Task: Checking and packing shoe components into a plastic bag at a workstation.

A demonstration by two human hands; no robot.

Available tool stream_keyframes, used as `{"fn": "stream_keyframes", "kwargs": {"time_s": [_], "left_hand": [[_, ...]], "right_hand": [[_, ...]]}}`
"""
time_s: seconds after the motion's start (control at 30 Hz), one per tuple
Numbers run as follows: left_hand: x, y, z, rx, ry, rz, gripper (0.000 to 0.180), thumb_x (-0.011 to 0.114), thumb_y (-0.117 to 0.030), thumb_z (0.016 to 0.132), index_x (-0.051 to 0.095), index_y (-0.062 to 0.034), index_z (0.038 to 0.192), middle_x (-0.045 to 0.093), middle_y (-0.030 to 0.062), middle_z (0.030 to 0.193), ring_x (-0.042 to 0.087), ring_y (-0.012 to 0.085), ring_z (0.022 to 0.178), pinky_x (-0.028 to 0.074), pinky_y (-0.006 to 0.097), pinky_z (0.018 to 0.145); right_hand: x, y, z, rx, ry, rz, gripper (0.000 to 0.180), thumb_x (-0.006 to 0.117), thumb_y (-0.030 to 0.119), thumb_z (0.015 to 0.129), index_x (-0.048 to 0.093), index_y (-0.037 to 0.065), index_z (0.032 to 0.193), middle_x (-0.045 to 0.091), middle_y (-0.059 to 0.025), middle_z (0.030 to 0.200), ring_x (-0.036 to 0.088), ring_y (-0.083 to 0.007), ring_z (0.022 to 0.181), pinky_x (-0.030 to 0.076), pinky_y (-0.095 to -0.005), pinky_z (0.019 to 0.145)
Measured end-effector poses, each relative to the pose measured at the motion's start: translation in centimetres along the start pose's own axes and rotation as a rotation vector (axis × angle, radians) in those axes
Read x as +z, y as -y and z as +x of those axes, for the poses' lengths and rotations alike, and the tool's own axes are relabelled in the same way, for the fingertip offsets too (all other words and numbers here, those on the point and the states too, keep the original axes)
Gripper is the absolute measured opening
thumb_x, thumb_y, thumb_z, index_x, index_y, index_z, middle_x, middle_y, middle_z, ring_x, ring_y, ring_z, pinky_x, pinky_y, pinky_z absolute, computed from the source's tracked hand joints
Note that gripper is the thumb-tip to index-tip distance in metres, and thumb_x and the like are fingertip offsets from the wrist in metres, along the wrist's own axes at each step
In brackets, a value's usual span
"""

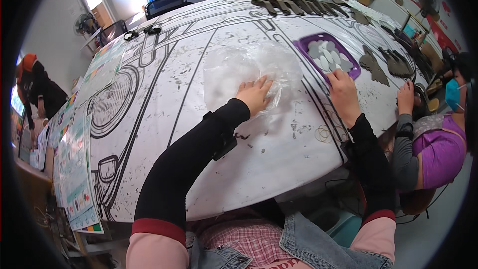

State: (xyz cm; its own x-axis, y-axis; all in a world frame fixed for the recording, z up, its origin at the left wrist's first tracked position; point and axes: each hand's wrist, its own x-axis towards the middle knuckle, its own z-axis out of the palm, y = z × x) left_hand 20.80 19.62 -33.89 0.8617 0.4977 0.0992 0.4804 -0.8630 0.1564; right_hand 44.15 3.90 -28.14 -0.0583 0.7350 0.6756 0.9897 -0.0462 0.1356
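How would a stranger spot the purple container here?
On the big white table with black line drawings, look right of the clear plastic. The container sits at the person's right hand. Unlike the plastic and dark pieces beyond, it's purple, holding grey and white ovals.

Crinkled, glossy bag (pixel 226 72), probably plastic

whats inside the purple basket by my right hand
Inside the purple basket lie flat, rounded pieces, some white and some grey. The upper ones hide whatever lies beneath, and your right hand covers part of the near edge.
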Motion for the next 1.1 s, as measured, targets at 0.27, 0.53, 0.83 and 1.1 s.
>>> {"fn": "stream_keyframes", "kwargs": {"time_s": [0.27,0.53,0.83,1.1], "left_hand": [[-1.5,-3.9,2.2,0.094,0.036,-0.133,0.063,0.048,-0.042,0.09,0.03,-0.0087,0.141,0.029,0.0193,0.145,0.038,0.0432,0.125,0.031,0.048,0.105],[-7.6,-4.6,-14.2,0.274,-0.24,-0.402,0.048,0.057,-0.012,0.085,0.045,-0.0075,0.132,0.045,0.0149,0.136,0.043,0.0339,0.123,0.033,0.042,0.104],[-5.0,-1.7,-23.1,0.476,0.261,-0.177,0.076,0.057,-0.048,0.082,0.034,-0.0035,0.139,0.026,0.0204,0.146,0.023,0.0359,0.137,0.015,0.048,0.113],[-4.4,-1.8,-22.8,0.651,0.322,-0.116,0.076,0.056,-0.046,0.082,0.032,-0.0022,0.14,0.023,0.0204,0.148,0.019,0.0362,0.139,0.013,0.049,0.113]], "right_hand": [[3.1,3.9,3.6,-0.137,0.051,0.142,0.013,0.052,0.006,0.078,0.061,0.008,0.087,0.056,-0.0086,0.084,0.057,-0.0256,0.084,0.045,-0.0384,0.071],[7.7,3.0,1.2,-0.065,0.314,0.07,0.012,0.051,0.01,0.082,0.059,0.009,0.091,0.056,-0.0078,0.091,0.058,-0.0258,0.091,0.047,-0.0397,0.073],[-3.7,-0.4,-2.5,0.132,0.073,0.32,0.042,0.064,0.015,0.081,0.054,0.002,0.119,0.057,-0.0164,0.113,0.055,-0.0299,0.105,0.042,-0.0353,0.094],[-16.4,7.1,-26.3,0.936,0.236,0.144,0.024,0.057,0.005,0.085,0.058,0.004,0.109,0.054,-0.0103,0.102,0.059,-0.0209,0.088,0.049,-0.029,0.077]]}}
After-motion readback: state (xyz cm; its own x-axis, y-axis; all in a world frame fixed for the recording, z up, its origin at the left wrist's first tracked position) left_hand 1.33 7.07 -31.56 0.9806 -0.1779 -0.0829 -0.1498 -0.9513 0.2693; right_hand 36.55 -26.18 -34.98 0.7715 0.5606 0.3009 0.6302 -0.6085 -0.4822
